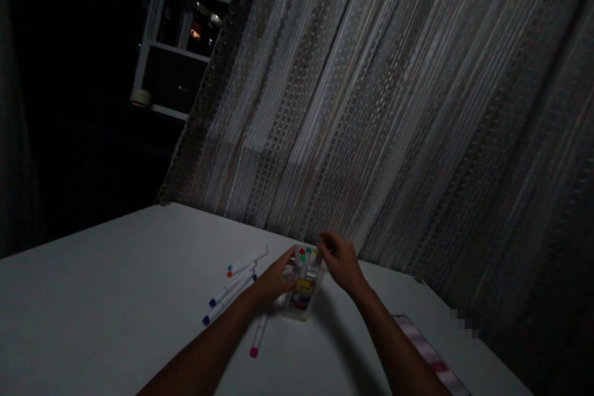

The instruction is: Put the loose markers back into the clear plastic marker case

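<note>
Marker case (302, 294), clear, labelled, stands on the white table (116, 297) between the hands. Flat striped item (429, 349) at lower right, partly behind the right forearm (385, 328), cut off by the frame; can't identify it. Left hand (276, 279) grips the case's left side; right hand (342, 262) curls at its top right, can't tell if it pinches anything, fingertips too dark. From my end I'd keep the left grip firm so the case won't tip, right fingers working in line with it, not sideways. Loose markers (232, 297) lie left of it; pink-capped marker (258, 335) lies lower in view, far end hidden at the left hand. Coloured caps (302, 257) show at the case top; too dim for me to count
</note>
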Demonstrator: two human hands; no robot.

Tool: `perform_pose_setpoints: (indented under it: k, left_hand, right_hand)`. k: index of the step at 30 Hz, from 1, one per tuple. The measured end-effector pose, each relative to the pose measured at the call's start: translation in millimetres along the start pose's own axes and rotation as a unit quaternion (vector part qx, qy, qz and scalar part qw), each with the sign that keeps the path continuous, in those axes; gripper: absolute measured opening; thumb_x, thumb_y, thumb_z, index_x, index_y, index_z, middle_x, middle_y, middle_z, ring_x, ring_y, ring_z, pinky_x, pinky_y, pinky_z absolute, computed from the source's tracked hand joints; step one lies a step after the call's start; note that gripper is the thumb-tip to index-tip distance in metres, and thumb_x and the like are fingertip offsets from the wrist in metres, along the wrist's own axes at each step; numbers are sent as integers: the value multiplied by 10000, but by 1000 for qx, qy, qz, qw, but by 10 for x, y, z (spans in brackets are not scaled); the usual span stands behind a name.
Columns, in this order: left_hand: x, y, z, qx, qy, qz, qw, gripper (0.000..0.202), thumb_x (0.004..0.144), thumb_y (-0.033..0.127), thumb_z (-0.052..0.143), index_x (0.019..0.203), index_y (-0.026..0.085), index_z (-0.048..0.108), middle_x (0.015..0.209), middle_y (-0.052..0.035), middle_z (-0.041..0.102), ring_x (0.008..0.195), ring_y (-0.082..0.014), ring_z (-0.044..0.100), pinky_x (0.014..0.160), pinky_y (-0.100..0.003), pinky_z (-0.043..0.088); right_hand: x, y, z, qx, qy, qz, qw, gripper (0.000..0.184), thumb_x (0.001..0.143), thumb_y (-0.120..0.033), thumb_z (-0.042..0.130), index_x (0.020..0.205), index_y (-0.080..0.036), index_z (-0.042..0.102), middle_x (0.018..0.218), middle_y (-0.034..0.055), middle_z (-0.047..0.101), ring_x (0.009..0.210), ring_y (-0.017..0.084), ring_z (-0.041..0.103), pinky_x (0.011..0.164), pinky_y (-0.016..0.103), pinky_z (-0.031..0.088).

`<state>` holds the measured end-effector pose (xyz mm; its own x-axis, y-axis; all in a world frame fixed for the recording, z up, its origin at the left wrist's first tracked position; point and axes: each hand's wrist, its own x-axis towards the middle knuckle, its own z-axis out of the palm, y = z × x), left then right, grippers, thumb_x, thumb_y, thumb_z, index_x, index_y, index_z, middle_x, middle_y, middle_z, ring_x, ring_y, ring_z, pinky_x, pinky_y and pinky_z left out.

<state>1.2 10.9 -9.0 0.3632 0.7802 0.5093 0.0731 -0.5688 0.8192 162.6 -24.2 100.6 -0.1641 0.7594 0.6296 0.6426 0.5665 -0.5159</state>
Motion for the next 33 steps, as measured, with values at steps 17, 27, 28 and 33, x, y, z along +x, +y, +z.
perform_pose_setpoints:
  k: [17, 27, 28, 33]
  left_hand:
    - [-147, -38, -80, 486, -58, -199, 849, 313, 684, 322, 552, 948, 169, 623, 985, -122, 672, 949, -285, 611, 806, -369, 450]
    - [-127, -134, -102, 481, -80, -229, 842, 388, 694, 295, 533, 1068, 204, 574, 1024, -86, 668, 986, -245, 600, 803, -313, 443]
    - [-126, -137, -109, 477, -79, -227, 845, 392, 705, 302, 530, 1085, 215, 568, 1031, -76, 667, 990, -236, 599, 809, -306, 439]
    - [-128, -154, -122, 467, -74, -230, 851, 331, 745, 314, 507, 1055, 234, 592, 991, -52, 679, 955, -217, 612, 790, -289, 436]
  right_hand:
    - [-554, 1231, 1042, 343, 182, 317, 865, 198, 567, -367, 542, 592, -176, 589, 457, -14, 538, 439, 141, 488, 408, 243, 360]
    - [-644, 1193, 1022, 257, 110, 247, 928, 247, 613, -356, 500, 640, -158, 645, 674, 59, 668, 652, 194, 576, 580, 282, 449]
    - [-648, 1185, 1021, 252, 107, 245, 930, 247, 620, -352, 495, 643, -158, 647, 676, 58, 669, 654, 195, 577, 584, 283, 449]
    - [-656, 1128, 1004, 243, 120, 240, 932, 244, 635, -353, 484, 646, -165, 638, 649, 45, 653, 654, 191, 572, 586, 279, 449]
